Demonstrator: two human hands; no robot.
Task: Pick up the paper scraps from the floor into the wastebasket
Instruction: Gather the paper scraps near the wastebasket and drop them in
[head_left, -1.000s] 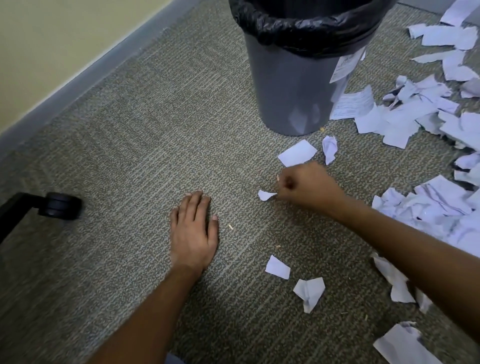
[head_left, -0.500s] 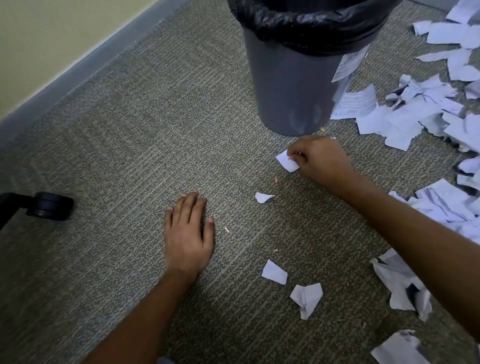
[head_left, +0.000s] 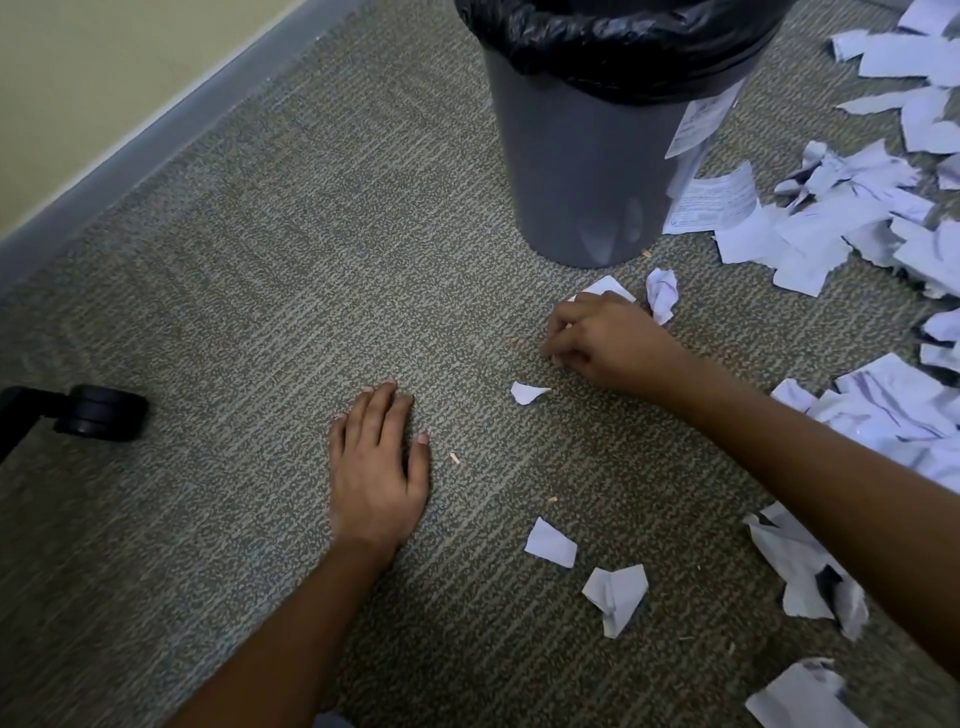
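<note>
The grey wastebasket (head_left: 571, 182) with a black liner stands on the carpet at the top centre. My right hand (head_left: 608, 343) lies just in front of it, fingers curled over a flat white paper scrap (head_left: 605, 287); a bit of white shows between thumb and fingers. A crumpled scrap (head_left: 662, 293) sits right of that hand, and a small torn scrap (head_left: 527, 392) lies just below it. My left hand (head_left: 379, 467) rests flat on the carpet, holding nothing. Two more scraps (head_left: 550, 543) (head_left: 615, 592) lie nearer to me.
Heaps of torn paper (head_left: 831, 218) (head_left: 893, 410) cover the carpet to the right of the wastebasket. A black chair caster (head_left: 101, 413) stands at the left edge. A wall with a grey baseboard (head_left: 156, 135) runs along the upper left.
My right hand went from the small torn scrap up to the flat scrap by the wastebasket and now curls over it. The left hand has stayed put.
</note>
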